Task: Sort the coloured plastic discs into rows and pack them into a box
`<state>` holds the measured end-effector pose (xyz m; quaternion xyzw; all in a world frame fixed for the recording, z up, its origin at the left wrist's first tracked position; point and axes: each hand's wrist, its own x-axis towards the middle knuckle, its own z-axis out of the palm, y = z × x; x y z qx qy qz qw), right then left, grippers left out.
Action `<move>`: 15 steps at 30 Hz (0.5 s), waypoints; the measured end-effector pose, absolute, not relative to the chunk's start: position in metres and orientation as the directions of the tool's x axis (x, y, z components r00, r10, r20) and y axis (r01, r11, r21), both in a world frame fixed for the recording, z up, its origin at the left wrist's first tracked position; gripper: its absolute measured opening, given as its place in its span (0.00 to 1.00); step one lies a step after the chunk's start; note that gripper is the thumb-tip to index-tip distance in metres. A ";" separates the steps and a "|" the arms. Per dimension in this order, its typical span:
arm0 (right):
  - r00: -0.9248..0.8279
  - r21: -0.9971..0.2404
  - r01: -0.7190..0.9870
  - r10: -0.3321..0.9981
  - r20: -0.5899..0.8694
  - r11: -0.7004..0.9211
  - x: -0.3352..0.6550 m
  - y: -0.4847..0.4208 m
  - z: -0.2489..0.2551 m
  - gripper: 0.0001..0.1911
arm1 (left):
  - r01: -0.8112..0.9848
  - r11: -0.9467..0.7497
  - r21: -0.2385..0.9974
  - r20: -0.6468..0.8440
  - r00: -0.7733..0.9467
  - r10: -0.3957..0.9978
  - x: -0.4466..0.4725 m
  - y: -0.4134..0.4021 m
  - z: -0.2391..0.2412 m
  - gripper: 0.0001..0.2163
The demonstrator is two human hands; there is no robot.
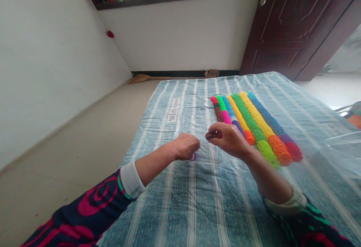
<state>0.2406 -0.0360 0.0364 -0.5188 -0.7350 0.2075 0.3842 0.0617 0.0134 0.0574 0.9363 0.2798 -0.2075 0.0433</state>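
Note:
My left hand (184, 146) is curled into a loose fist on the striped blue cloth (203, 194), with a small purple piece (194, 156) showing under its fingers. My right hand (227, 137) is held just above the cloth and pinches a small dark brown piece (210, 135) between thumb and fingers. Right beside it lie several long rods (254, 124) built of stacked coloured pieces, side by side: brown, pink, green, blue, yellow and orange. The shortest rod (218, 111), red and brown, ends close to my right fingertips.
The cloth covers a table that runs to a white wall (180, 32) and a dark wooden door (299, 21). Bare floor (70, 141) lies to the left with a broom (146, 77) by the skirting. Clear plastic (341, 141) rests at the right edge.

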 end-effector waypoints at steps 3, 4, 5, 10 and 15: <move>-0.172 -0.703 0.606 0.924 0.341 0.372 0.240 -0.036 0.037 0.03 | 0.541 -0.840 -0.042 -0.423 0.752 0.505 0.063 0.013 0.057 0.04; -0.175 -0.702 0.607 0.924 0.339 0.373 0.240 -0.036 0.037 0.03 | 0.539 -0.841 -0.043 -0.425 0.752 0.503 0.063 0.014 0.056 0.04; -0.178 -0.701 0.607 0.924 0.339 0.374 0.239 -0.036 0.037 0.03 | 0.538 -0.842 -0.041 -0.427 0.752 0.501 0.064 0.014 0.055 0.04; -0.166 -0.705 0.600 0.921 0.352 0.378 0.239 -0.036 0.037 0.04 | 0.587 -0.810 0.017 -0.462 0.723 0.514 0.064 0.018 0.057 0.03; -0.151 -0.720 0.591 0.927 0.344 0.364 0.240 -0.037 0.038 0.05 | 0.615 -0.787 0.037 -0.470 0.706 0.530 0.056 0.023 0.071 0.04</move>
